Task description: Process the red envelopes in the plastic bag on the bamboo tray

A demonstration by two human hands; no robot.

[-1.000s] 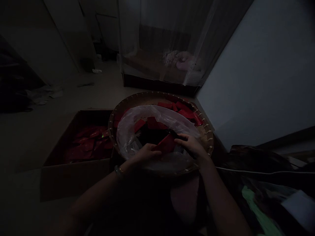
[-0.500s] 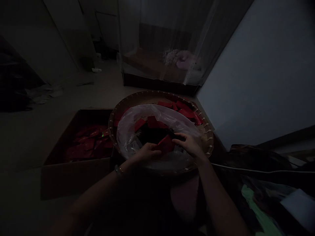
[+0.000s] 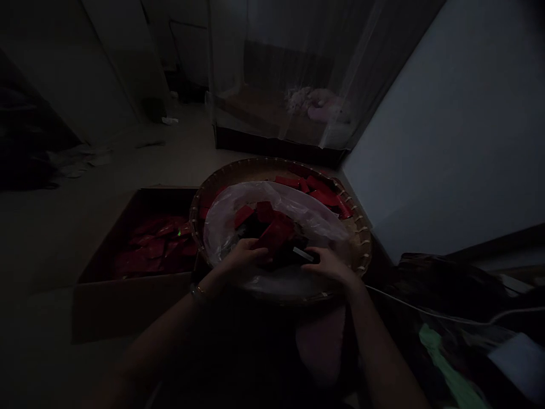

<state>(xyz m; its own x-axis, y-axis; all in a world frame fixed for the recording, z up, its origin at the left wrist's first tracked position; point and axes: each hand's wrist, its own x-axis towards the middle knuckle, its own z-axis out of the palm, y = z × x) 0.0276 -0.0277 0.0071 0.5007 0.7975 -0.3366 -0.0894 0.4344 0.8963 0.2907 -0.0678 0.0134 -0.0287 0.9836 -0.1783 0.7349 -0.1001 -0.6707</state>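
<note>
My left hand [image 3: 242, 260] is closed on a red packet [image 3: 276, 232], which is tilted up over the middle of an open clear plastic bag [image 3: 317, 213]. In my right hand [image 3: 332, 266], thumb and fingers pinch a small dark piece with a white strip [image 3: 303, 254] along it; its exact kind is too dark to make out. The bag lies spread in a round woven bamboo tray [image 3: 364, 238]. Inside the bag, more red packets [image 3: 244, 216] rest at the far side, around dark contents.
Several loose red packets [image 3: 326, 196] lie at the tray's far right. To the left stands an open cardboard box [image 3: 131, 304] holding many red packets [image 3: 151, 247]. A white cord [image 3: 426, 311] runs off to the right, by a green cloth [image 3: 447, 363]. A pale wall [image 3: 460, 130] rises at right.
My left hand has shifted left and raised the red packet. My right hand has come off that packet, moved slightly down, and now pinches a dark piece with a white strip.
</note>
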